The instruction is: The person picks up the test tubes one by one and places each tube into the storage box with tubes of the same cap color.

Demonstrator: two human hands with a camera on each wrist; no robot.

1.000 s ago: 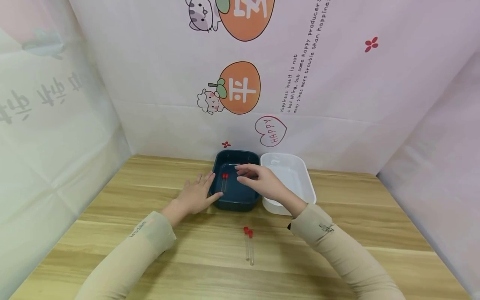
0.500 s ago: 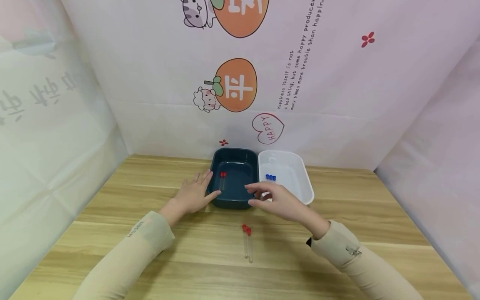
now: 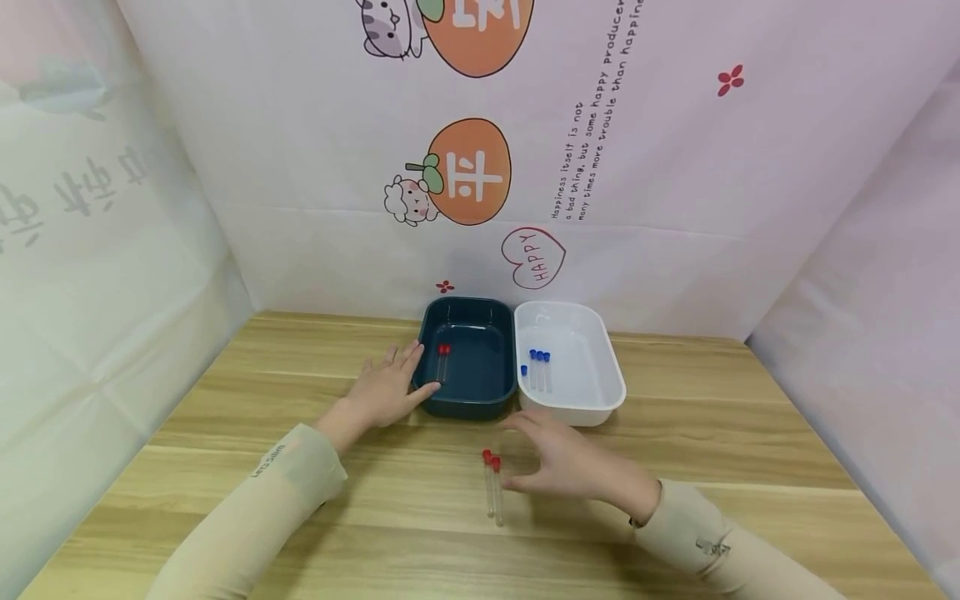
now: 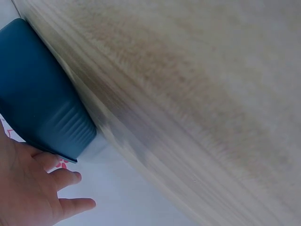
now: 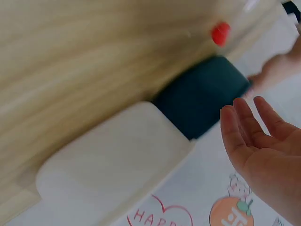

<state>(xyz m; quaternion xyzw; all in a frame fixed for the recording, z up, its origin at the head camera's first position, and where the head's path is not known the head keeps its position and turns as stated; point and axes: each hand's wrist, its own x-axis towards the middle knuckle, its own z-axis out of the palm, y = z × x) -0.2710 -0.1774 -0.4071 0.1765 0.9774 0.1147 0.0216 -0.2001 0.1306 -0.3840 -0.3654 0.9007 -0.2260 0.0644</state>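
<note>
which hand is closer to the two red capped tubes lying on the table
Right. The right hand is just right of the red-capped tubes; the left hand is farther off, left of them, at the left side of the dark blue tray.

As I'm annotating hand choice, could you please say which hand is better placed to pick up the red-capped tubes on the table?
Likely the right hand: it is beside those red-capped tubes, thumb and fingers apart, while the left hand is at the dark tray.
</note>
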